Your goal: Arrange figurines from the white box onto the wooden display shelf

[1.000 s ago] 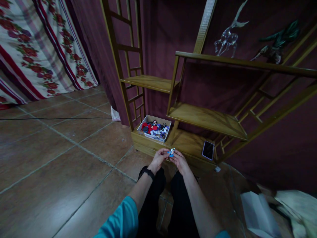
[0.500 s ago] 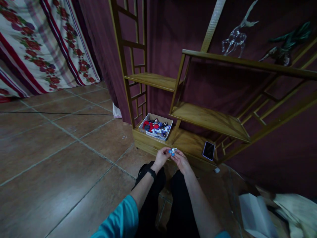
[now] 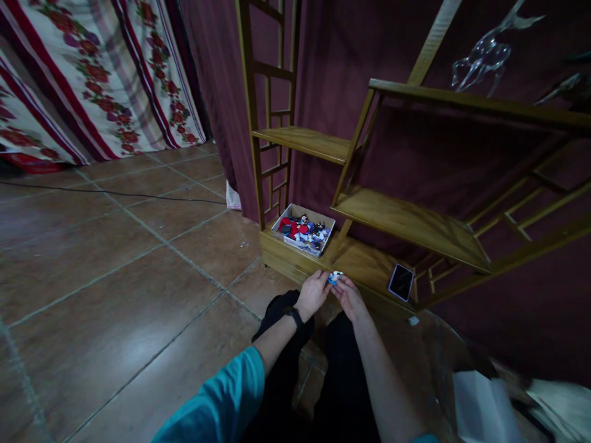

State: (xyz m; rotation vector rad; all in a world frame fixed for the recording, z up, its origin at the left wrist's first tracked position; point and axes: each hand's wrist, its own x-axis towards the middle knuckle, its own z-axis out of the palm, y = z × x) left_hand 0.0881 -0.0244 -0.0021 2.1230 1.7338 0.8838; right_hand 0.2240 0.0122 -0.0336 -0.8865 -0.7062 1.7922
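Observation:
A small blue and white figurine (image 3: pixel 335 278) is held between my two hands, in front of the low wooden shelf. My left hand (image 3: pixel 314 293), with a dark band on its wrist, has its fingers closed on the figurine's left side. From the right, my right hand (image 3: pixel 349 296) pinches the same piece. Its finer details are too small to make out. Just beyond my hands, a shallow white box (image 3: pixel 329 239) stands on the bottom shelf. Inside it lie several small figures and red and dark round pieces.
The wooden shelf unit (image 3: pixel 318 144) rises ahead, its boards at different heights. A phone (image 3: pixel 401 282) lies on the bottom board at right. A clear deer ornament (image 3: pixel 484 61) stands on top. White paper (image 3: pixel 482 406) lies at lower right. A thin cable (image 3: pixel 138 195) crosses the tiled floor.
The view has swung a little to the left, so the shelf and box sit farther right. My hands still hold the figurine, which appears slightly turned; my left hand's fingers have shifted on it.

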